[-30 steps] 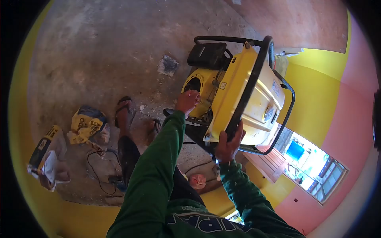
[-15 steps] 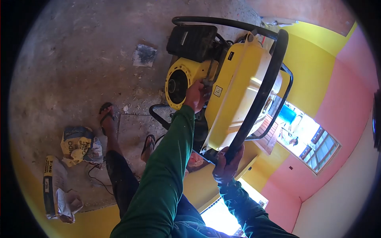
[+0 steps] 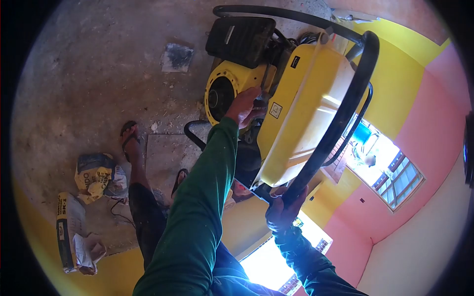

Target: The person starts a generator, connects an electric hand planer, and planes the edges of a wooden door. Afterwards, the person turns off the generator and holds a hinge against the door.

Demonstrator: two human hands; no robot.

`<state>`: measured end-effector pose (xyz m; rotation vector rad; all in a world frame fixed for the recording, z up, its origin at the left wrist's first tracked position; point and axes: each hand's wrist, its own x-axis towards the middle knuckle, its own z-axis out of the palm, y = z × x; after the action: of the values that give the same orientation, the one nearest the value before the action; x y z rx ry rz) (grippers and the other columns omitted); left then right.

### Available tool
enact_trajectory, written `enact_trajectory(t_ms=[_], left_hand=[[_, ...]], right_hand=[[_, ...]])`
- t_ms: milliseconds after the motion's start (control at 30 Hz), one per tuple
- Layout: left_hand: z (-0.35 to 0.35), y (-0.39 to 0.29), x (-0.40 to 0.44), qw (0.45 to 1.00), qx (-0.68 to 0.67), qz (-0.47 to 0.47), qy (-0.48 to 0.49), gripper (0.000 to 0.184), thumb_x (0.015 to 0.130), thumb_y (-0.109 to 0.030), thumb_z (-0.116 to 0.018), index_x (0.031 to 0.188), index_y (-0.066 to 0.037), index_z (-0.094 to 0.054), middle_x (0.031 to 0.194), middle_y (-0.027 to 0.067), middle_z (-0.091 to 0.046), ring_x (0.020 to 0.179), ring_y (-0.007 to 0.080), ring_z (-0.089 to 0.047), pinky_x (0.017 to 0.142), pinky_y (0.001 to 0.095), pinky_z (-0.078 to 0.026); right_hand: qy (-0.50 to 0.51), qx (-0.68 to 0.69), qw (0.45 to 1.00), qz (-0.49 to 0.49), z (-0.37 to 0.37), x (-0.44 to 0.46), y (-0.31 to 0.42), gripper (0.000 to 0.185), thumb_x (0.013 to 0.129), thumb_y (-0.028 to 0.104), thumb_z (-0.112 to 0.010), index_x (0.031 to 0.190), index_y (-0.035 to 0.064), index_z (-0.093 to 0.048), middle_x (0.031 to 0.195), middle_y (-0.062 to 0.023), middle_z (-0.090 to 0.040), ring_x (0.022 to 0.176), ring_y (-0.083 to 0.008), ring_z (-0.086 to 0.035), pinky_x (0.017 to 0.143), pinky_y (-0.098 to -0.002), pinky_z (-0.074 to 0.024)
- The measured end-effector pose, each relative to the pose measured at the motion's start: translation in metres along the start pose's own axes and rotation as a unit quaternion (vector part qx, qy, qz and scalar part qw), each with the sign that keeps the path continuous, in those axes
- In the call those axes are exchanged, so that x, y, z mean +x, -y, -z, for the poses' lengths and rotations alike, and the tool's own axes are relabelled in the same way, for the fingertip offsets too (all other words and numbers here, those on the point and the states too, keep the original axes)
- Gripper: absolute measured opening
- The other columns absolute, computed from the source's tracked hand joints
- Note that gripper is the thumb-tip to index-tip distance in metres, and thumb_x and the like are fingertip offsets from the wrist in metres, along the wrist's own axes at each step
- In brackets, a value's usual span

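Observation:
A yellow engine-driven machine [image 3: 291, 108] with a black tubular frame [image 3: 353, 98] fills the middle of the head view. My left hand [image 3: 245, 107] reaches between its round yellow starter housing [image 3: 227, 74] and the large yellow tank [image 3: 316, 93]. Its fingers are curled there at a small dark part that I cannot make out. Lower down, my right hand [image 3: 285, 213] is wrapped round the end of the thick black frame bar beside the tank. Above the starter housing sits a black box-shaped engine cover [image 3: 239, 42].
My sandalled foot [image 3: 130, 138] stands on the dusty concrete floor [image 3: 103, 64]. Torn cement bags [image 3: 94, 180] and a long bag [image 3: 69, 222] lie by the yellow wall. A thin cable is near them. A person [image 3: 366, 159] shows beyond the window opening [image 3: 390, 172].
The machine sits slightly higher and further right in view. My left hand has shifted a little, with its fingers now bent at the dark part. My right hand keeps its grip.

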<state>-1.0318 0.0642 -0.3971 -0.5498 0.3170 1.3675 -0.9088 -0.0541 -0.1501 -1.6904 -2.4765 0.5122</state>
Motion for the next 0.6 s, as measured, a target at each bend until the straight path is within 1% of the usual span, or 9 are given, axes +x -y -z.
enact_trajectory(t_ms=[100, 167, 200, 300, 367, 400, 467, 533, 600], left_hand=[[-0.003, 0.003, -0.007, 0.997, -0.071, -0.005, 0.03, 0.038, 0.095, -0.042, -0.044, 0.105, -0.008, -0.058, 0.096, 0.0063, -0.058, 0.085, 0.0192, -0.055, 0.079, 0.0369, -0.046], [-0.008, 0.006, -0.006, 0.989, -0.137, -0.009, 0.054, 0.041, 0.095, -0.044, -0.043, 0.101, -0.007, -0.06, 0.09, 0.0083, -0.059, 0.082, 0.018, -0.054, 0.072, 0.0332, -0.048], [-0.008, 0.007, -0.003, 0.988, -0.148, -0.012, 0.051, 0.042, 0.095, -0.044, -0.043, 0.101, -0.006, -0.06, 0.09, 0.0085, -0.06, 0.081, 0.018, -0.055, 0.071, 0.0331, -0.048], [-0.009, 0.006, 0.01, 0.986, -0.164, -0.014, 0.04, 0.044, 0.096, -0.045, -0.041, 0.099, -0.005, -0.06, 0.089, 0.0083, -0.06, 0.077, 0.018, -0.056, 0.069, 0.0332, -0.048], [-0.008, 0.006, 0.014, 0.989, -0.146, -0.009, 0.022, 0.044, 0.096, -0.044, -0.04, 0.098, -0.004, -0.06, 0.088, 0.0075, -0.061, 0.075, 0.0181, -0.057, 0.068, 0.0336, -0.049], [-0.005, 0.007, 0.013, 0.986, -0.156, -0.009, 0.05, 0.039, 0.095, -0.04, -0.043, 0.1, -0.005, -0.06, 0.088, 0.0074, -0.061, 0.075, 0.0184, -0.058, 0.069, 0.0338, -0.049], [0.004, 0.008, 0.007, 0.979, -0.176, -0.01, 0.104, 0.031, 0.094, -0.033, -0.048, 0.103, -0.005, -0.058, 0.089, 0.0073, -0.061, 0.075, 0.019, -0.06, 0.07, 0.0342, -0.05], [0.01, 0.014, -0.005, 0.977, -0.139, -0.032, 0.158, 0.025, 0.09, -0.021, -0.055, 0.109, -0.006, -0.056, 0.092, 0.0073, -0.061, 0.082, 0.018, -0.06, 0.075, 0.0338, -0.05], [0.015, 0.018, -0.006, 0.977, -0.096, -0.042, 0.188, 0.033, 0.084, -0.01, -0.062, 0.116, -0.007, -0.053, 0.098, 0.0061, -0.061, 0.092, 0.0177, -0.059, 0.081, 0.0346, -0.049]], right_hand=[[0.004, -0.01, 1.0, 0.015, 0.001, 0.002, 0.0, 0.071, 0.081, 0.018, -0.049, 0.139, -0.0058, -0.015, 0.078, -0.0114, -0.056, 0.066, -0.0162, -0.054, 0.061, -0.0284, -0.0447], [0.014, 0.011, 0.999, -0.046, 0.006, -0.005, 0.0, 0.073, 0.084, 0.02, -0.053, 0.14, -0.0046, -0.013, 0.086, -0.0105, -0.056, 0.074, -0.0165, -0.053, 0.07, -0.0309, -0.0428], [0.016, 0.021, 0.997, -0.077, 0.008, -0.007, 0.0, 0.074, 0.086, 0.021, -0.055, 0.141, -0.0041, -0.012, 0.09, -0.01, -0.056, 0.078, -0.0166, -0.052, 0.074, -0.0322, -0.0418], [0.033, 0.062, 0.996, -0.054, 0.008, -0.004, 0.002, 0.076, 0.085, 0.022, -0.056, 0.141, -0.0036, -0.012, 0.089, -0.0094, -0.056, 0.076, -0.0149, -0.052, 0.072, -0.03, -0.0414], [0.044, 0.084, 0.99, -0.101, 0.013, -0.007, -0.001, 0.078, 0.085, 0.024, -0.058, 0.141, -0.0034, -0.012, 0.089, -0.0089, -0.056, 0.074, -0.0139, -0.051, 0.07, -0.0284, -0.041], [0.05, 0.096, 0.986, -0.124, 0.014, -0.008, -0.001, 0.079, 0.085, 0.025, -0.058, 0.141, -0.0033, -0.012, 0.089, -0.0086, -0.056, 0.074, -0.0133, -0.051, 0.07, -0.0276, -0.0408], [0.037, 0.078, 0.992, -0.086, 0.011, -0.006, -0.001, 0.081, 0.084, 0.026, -0.06, 0.141, -0.0032, -0.011, 0.089, -0.0085, -0.056, 0.073, -0.0124, -0.051, 0.069, -0.0263, -0.0405], [0.039, 0.06, 0.995, -0.064, 0.01, -0.003, -0.001, 0.082, 0.083, 0.027, -0.061, 0.141, -0.0031, -0.012, 0.088, -0.0086, -0.057, 0.073, -0.0119, -0.051, 0.067, -0.0254, -0.0404], [0.055, 0.039, 0.996, -0.061, 0.015, -0.001, -0.004, 0.083, 0.082, 0.028, -0.062, 0.141, -0.0031, -0.012, 0.088, -0.0089, -0.057, 0.072, -0.0119, -0.052, 0.065, -0.0252, -0.0405]])
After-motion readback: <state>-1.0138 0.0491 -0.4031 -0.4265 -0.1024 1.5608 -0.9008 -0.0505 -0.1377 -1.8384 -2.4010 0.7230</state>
